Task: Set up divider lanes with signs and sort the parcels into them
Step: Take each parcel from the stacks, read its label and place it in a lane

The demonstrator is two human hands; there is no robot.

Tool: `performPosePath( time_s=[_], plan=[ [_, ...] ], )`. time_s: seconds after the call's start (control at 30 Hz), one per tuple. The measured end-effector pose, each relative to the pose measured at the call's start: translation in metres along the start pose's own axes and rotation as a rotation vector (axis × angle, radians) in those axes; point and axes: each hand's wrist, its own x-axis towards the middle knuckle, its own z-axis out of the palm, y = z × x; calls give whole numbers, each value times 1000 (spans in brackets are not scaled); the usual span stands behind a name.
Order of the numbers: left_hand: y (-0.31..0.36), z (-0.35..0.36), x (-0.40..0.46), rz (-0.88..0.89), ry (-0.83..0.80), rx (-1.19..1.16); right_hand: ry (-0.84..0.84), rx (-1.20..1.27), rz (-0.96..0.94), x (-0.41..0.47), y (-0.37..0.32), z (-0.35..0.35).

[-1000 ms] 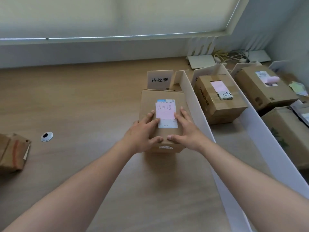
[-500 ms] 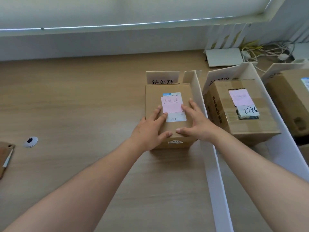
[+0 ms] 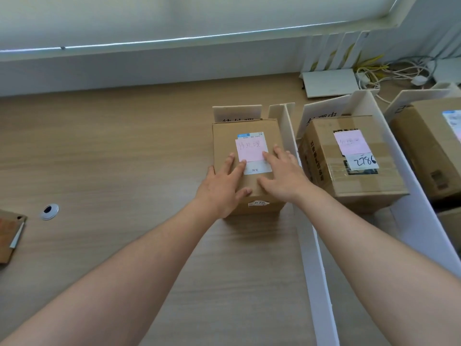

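Observation:
A small cardboard parcel (image 3: 224,138) with a pink note and a white label on top stands on the wooden floor, just left of a long white divider board (image 3: 309,236). Its far end touches a white sign card (image 3: 237,112). My left hand (image 3: 222,186) lies flat on the parcel's near top, fingers straight. My right hand (image 3: 282,176) presses flat on the top beside the label. In the lane to the right sits a larger parcel (image 3: 354,181) with a pink note and "2786" label, behind it a second sign (image 3: 321,116).
A second white divider (image 3: 409,201) runs right of the larger parcel, with another box (image 3: 429,151) beyond it. Cables (image 3: 389,71) and a white flat panel (image 3: 329,82) lie by the wall. A round floor socket (image 3: 49,211) and a brown packet (image 3: 10,236) lie at the left.
Both hands have pushed the small parcel away from me until it meets the sign card. The view has shifted left, so the right-hand boxes sit nearer the frame edge.

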Motion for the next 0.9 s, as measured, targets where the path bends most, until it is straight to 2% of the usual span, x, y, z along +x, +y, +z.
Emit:
performPosePath(
  time_s=[0.13, 0.43, 0.9],
  plan=[
    [3, -16, -21, -42, 77, 70, 153, -140, -57, -23, -31, -2],
    [-29, -78, -116, -93, 235, 101, 183, -265, -240, -96, -123, -21],
    [-122, -140, -405, -270, 504, 80, 232, -341, -572, -269, -314, 23]
  ],
)
